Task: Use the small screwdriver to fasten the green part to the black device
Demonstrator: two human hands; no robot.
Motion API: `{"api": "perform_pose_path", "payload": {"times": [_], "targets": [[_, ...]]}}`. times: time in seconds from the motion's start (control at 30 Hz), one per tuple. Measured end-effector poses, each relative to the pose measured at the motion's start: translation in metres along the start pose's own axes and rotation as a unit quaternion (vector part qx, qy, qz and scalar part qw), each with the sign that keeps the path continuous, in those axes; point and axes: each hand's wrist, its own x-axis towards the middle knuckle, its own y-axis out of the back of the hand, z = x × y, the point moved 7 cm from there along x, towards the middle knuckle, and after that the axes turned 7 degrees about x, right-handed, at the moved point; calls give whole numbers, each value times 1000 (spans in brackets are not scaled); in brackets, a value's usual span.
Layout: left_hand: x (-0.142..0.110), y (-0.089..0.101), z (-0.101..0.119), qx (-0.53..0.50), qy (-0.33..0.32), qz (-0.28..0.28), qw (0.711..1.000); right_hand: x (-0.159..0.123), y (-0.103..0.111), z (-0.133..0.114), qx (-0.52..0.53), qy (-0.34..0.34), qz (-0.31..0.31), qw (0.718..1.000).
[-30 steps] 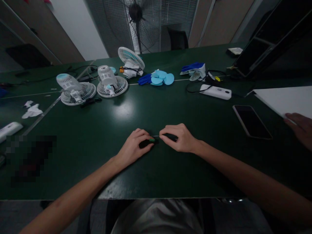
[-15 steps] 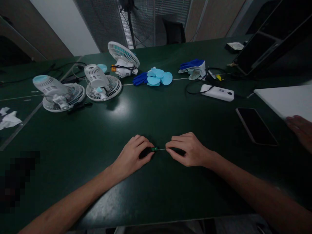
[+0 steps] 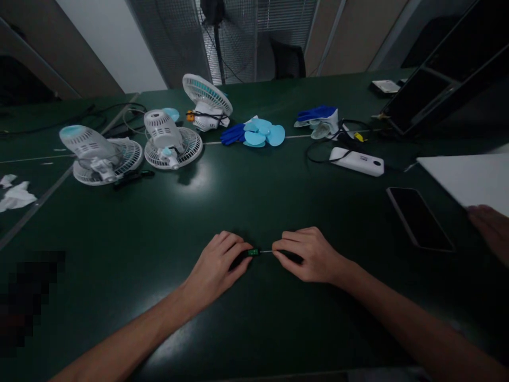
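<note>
A screwdriver (image 3: 253, 252) with a black and green handle and a thin metal shaft lies level, low over the dark green table or on it. My left hand (image 3: 220, 261) is closed, thumb and fingers pinching the end of its handle. On the other side my right hand (image 3: 308, 254) is closed too, its fingertips gripping the far end of the shaft, so the tip is hidden. Between the hands, only part of the handle and a short stretch of shaft show.
Fans (image 3: 173, 140) stand and lie at the back left, with a dark tool (image 3: 135, 178) beside one. Light blue fan blades (image 3: 262, 132), gloves (image 3: 318, 119), a white power strip (image 3: 357, 162) and a phone (image 3: 419, 218) lie beyond. Another person's hand (image 3: 491, 228) touches a white board (image 3: 469, 178).
The whole view has shifted, so everything sits slightly lower in the picture. Both my hands keep the same grip on the screwdriver.
</note>
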Motion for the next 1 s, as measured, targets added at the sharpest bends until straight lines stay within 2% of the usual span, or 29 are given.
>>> {"api": "perform_pose_path", "payload": {"times": [0.37,0.67,0.87,1.0], "targets": [[0,-1,5,24,-27,8,999,1,-4,-4,-20,19,-5,1000],[-2,-3,7,61,-63,30,996,-1,-6,-13,-59,75,20,995],[-3,-3,7,80,-71,47,993,-1,-4,-24,9,93,60,994],[-2,-1,10,88,-76,52,992,2,-2,-25,2,97,79,992]]}}
